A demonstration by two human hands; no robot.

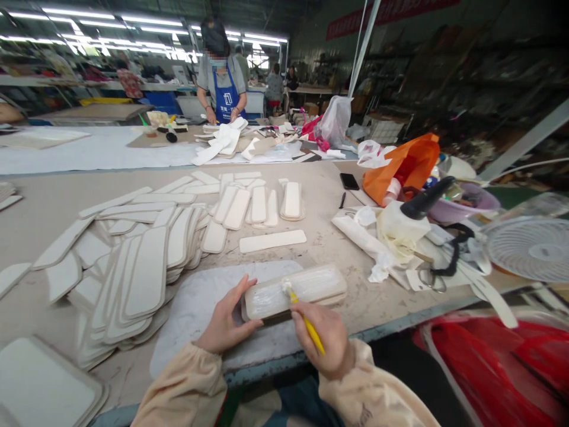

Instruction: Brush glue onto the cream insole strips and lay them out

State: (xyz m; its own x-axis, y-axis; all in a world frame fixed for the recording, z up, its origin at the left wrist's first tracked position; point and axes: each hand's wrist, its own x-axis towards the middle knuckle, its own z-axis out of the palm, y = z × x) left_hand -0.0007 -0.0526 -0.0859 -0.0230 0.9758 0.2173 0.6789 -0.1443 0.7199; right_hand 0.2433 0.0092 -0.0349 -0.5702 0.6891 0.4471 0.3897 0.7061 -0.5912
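Note:
In front of me lies a short stack of long, round-cornered white panels (pixel 317 283), its top one coated with a wet, shiny white film. My left hand (pixel 229 320) grips the left end of this stack, with fingers along the far edge and the thumb at the near edge. A brush with a yellow handle (pixel 313 333) is held in my right hand (pixel 324 338), and its white-smeared tip touches the middle of the top panel. Beneath the stack is a pale sheet (pixel 195 302) on the table. One single white strip (pixel 272 241) lies just beyond.
Overlapping heaps of white panels (pixel 146 273) cover the left side. On the right are a white container with a black spout (pixel 402 222), scissors (pixel 432 279), an orange bag (pixel 402 166), a phone (pixel 349 181) and a fan (pixel 531 246). A co-worker (pixel 224 83) stands across the table.

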